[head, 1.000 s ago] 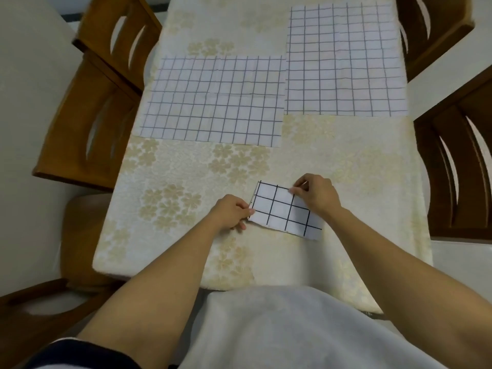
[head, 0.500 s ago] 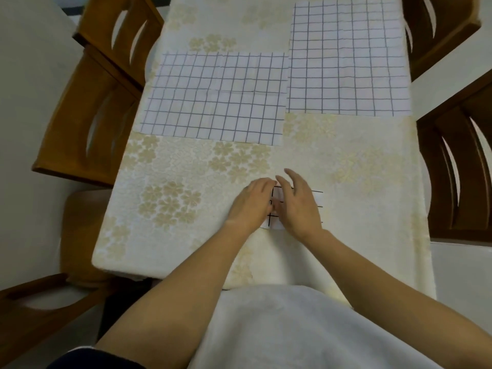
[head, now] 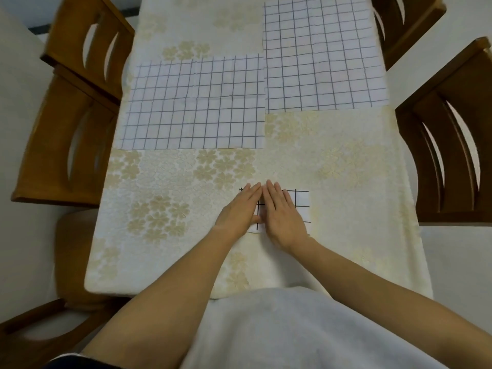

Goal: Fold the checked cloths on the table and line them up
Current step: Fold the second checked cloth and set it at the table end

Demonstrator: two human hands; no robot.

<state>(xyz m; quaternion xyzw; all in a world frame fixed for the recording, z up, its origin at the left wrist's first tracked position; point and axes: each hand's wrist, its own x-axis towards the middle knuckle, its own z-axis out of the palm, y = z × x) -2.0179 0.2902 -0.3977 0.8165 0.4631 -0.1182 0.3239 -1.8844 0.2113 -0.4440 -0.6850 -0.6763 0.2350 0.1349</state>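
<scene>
A small folded checked cloth (head: 302, 202), white with dark grid lines, lies near the table's front middle. My left hand (head: 241, 209) and my right hand (head: 282, 211) rest flat on it side by side, fingers straight and together, palms down, covering most of it. Two unfolded checked cloths lie farther back: one (head: 194, 102) at the left middle, one (head: 322, 53) at the back right, their edges touching.
The table (head: 165, 209) carries a cream tablecloth with gold flowers. Wooden chairs stand at the left (head: 64, 134) and at the right (head: 450, 145), with more chair backs at the far corners. My white top fills the bottom of the view.
The folded cloth was held by its edges a second ago; it has since been folded smaller and squared up. Both hands now lie flat on it, pressing it down.
</scene>
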